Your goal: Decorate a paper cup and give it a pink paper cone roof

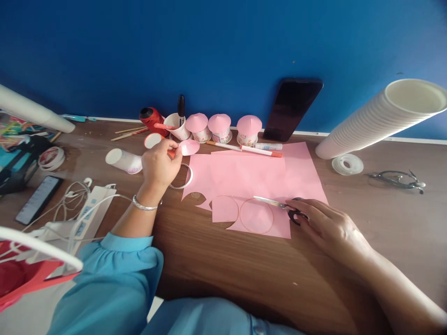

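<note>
My left hand [161, 163] pinches the edge of a pink paper circle [190, 147] between thumb and fingers. My right hand [331, 228] has its fingers on the dark handles of a pair of scissors [274, 202], whose blades point left over the pink paper. Two round outlines are drawn on cut pieces of pink paper [256, 217] near the front. A larger pink sheet [244, 174] lies behind them. Between my left hand and the sheet is a white ring [190, 176]. Several small decorated cups with pink cone tops [219, 123] stand by the wall.
Pens [261, 151] lie across the sheet. A phone [293, 109] leans on the blue wall. To the right stand a tall stack of paper cups [377, 121], a tape roll [347, 164] and a cord [398, 177]. A power strip [92, 209] with cables is at left.
</note>
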A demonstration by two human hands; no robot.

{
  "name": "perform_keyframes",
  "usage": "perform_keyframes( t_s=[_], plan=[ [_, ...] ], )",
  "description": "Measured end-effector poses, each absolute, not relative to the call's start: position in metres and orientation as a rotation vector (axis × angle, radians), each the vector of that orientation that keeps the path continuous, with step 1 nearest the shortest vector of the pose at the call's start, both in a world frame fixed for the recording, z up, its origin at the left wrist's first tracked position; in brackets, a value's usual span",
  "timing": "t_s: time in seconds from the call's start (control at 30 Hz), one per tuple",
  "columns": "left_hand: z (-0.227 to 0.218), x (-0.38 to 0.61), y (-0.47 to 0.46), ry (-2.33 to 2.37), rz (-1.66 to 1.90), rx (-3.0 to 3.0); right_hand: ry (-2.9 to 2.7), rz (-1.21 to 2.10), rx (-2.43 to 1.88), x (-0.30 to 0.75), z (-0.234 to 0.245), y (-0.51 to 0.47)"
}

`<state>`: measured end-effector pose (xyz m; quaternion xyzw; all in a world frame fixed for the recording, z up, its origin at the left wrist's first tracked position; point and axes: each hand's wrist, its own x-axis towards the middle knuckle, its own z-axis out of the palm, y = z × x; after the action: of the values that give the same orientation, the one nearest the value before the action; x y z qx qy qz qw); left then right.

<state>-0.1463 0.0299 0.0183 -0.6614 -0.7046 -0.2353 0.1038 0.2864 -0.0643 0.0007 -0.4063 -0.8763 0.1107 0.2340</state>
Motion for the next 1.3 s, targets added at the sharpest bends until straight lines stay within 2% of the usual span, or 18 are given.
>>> perform_keyframes(
  t_s=[0.13,0.33,0.47,0.63,0.9,1.3],
  plan=[
    [0.019,-0.145,0.036,-2.229,-0.784,-1.922,-2.408,0.335,-1.115,0.288,0.0,-0.064],
    [0.022,-0.139,0.04,-2.249,-0.579,-1.958,-2.4,0.331,-1.114,0.289,0.0,-0.066],
    [0.026,-0.125,0.029,-2.049,-0.521,-2.031,-2.411,0.329,-1.116,0.289,-0.001,-0.067],
    [0.024,-0.103,0.021,-1.769,-0.307,-2.46,-2.404,0.321,-1.107,0.288,0.001,-0.065],
    [0.024,-0.097,0.039,-1.697,-0.101,-2.647,-2.387,0.338,-1.113,0.29,0.004,-0.064],
    [0.037,-0.099,0.043,-1.693,-0.312,-2.692,-2.412,0.329,-1.115,0.291,-0.001,-0.065]
  ],
)
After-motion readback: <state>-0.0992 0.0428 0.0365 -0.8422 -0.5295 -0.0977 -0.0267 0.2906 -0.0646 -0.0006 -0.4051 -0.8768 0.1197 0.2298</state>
